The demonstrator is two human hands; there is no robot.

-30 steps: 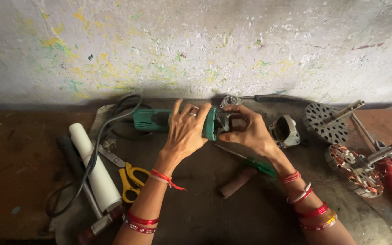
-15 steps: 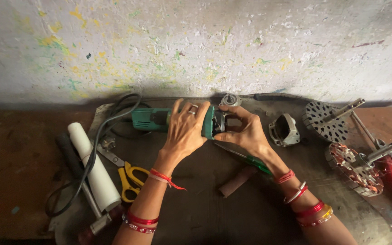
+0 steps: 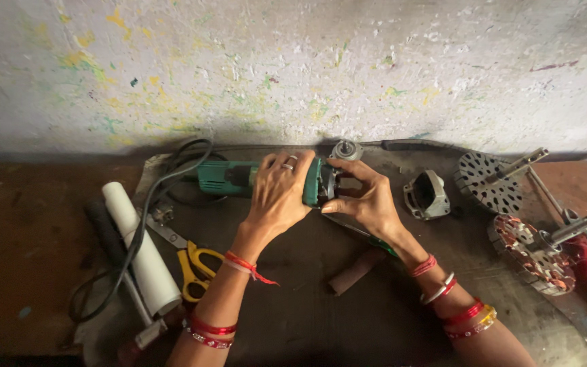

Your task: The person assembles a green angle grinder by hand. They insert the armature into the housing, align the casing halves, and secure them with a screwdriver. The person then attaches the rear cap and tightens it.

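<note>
- The green power tool body (image 3: 229,178) lies on its side on the desk (image 3: 28,231), close under the speckled wall (image 3: 293,68).
- The left hand (image 3: 278,197) lies over the tool's front end, fingers (image 3: 287,163) wrapped down on it.
- The right hand (image 3: 368,200) meets that same end, fingers (image 3: 334,206) pinched on the metal part there.
- Just beyond the tool's front end sits a grey gear housing (image 3: 427,196).
- Near the tool's rear lie a black cord (image 3: 164,183), a white roll (image 3: 140,248) and yellow-handled scissors (image 3: 195,268).
</note>
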